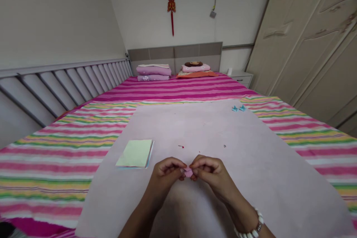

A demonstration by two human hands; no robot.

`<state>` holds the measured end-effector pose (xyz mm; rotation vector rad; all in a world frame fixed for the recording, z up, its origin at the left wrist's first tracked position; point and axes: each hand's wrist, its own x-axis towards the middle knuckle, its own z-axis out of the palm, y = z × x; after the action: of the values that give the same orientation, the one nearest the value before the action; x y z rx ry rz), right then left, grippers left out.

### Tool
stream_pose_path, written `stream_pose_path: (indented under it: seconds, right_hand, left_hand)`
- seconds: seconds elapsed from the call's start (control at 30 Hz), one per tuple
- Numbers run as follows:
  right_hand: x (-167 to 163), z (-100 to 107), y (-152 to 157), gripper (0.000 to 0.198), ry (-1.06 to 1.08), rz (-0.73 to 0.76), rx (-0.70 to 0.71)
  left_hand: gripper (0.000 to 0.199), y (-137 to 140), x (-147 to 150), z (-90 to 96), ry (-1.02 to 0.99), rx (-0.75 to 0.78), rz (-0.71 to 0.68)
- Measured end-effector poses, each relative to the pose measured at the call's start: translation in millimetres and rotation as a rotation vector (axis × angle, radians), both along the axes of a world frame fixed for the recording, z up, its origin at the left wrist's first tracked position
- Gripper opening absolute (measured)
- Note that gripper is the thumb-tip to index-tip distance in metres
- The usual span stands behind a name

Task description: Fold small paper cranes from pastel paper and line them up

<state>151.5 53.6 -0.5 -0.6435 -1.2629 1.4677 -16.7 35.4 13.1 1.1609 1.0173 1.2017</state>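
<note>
A small folded piece of pink paper (pixel 188 172) is held between my two hands, above the near middle of the pale board. My left hand (pixel 169 171) pinches its left side with thumb and fingertips. On the other side my right hand (pixel 208 168) pinches the paper's right edge, and a pale beaded bracelet circles that wrist. The fingertips cover much of the paper, so its full shape is hidden. Left of my hands lies a stack of square paper sheets (pixel 135 153), pale green on top with blue showing beneath.
The pale board (pixel 173 126) lies on a striped bedspread (pixel 64 148). Two small blue folded paper pieces (pixel 238 108) sit at its far right corner. A tiny red-tipped object (pixel 181 146) lies beyond my hands. Folded bedding (pixel 154 71) rests by the headboard; a railing (pixel 69 81) runs along the left.
</note>
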Motion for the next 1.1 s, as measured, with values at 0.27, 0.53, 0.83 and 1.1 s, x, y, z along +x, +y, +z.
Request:
stream_pose_path:
  seconds: [0.27,0.53,0.83,1.1]
  right_hand:
    - [2,6,-2,0.007,-0.114,-0.052,0.14]
    - [1,4,-6,0.019,-0.055,-0.039,0.075]
    - [-1,5,-7,0.024,0.004,0.074,-0.08]
    - [-4,12,-5,0.014,-0.107,-0.02,-0.022]
  left_hand:
    - [0.007,-3,4,8.9,0.016,0.034,-0.02]
    - [0.017,-5,6,10.5,0.001,0.009,0.035]
    - [0.016,-4,2,6.0,0.067,0.093,0.062]
    - [0.019,-3,1,2.8,0.137,0.059,0.099]
